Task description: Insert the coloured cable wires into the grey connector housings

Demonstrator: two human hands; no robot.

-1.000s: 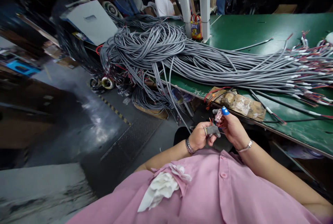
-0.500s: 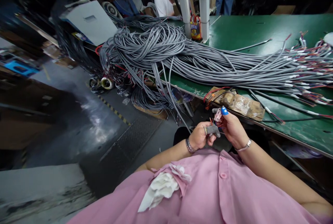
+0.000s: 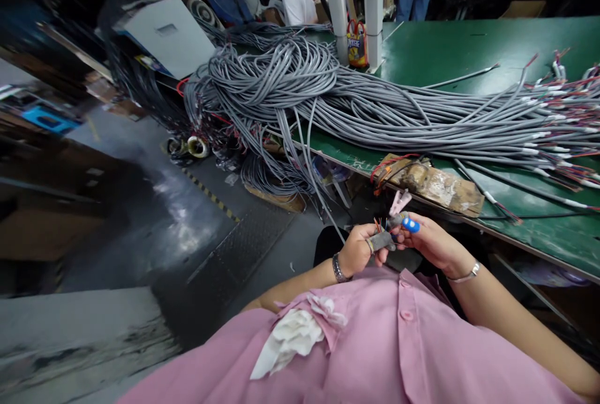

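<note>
While the right hand (image 3: pixel 435 242) sits turned inward toward the left hand (image 3: pixel 356 254), its blue thumb cover (image 3: pixel 411 224) no longer stands upright but points toward the left fingertips. Pink piece (image 3: pixel 400 202) now shows clear above the right fingers, its forked end toward the surface (image 3: pixel 469 47). Left hand's place is much as before: it grips thin wires (image 3: pixel 377 225) between thumb and fingers, orange ends poking up. Right hand is closed, the pink piece held at its fingers; whether it also pinches a wire, cannot tell, as the fingertips are small and overlap. Reading: both hands now meet at the wires, so the work looks centred on these ends rather than on the pink piece. Wires and piece are in front of the surface's near edge, near the wooden block (image 3: pixel 450 191). Grey cables (image 3: pixel 281 79) lie beyond.
</note>
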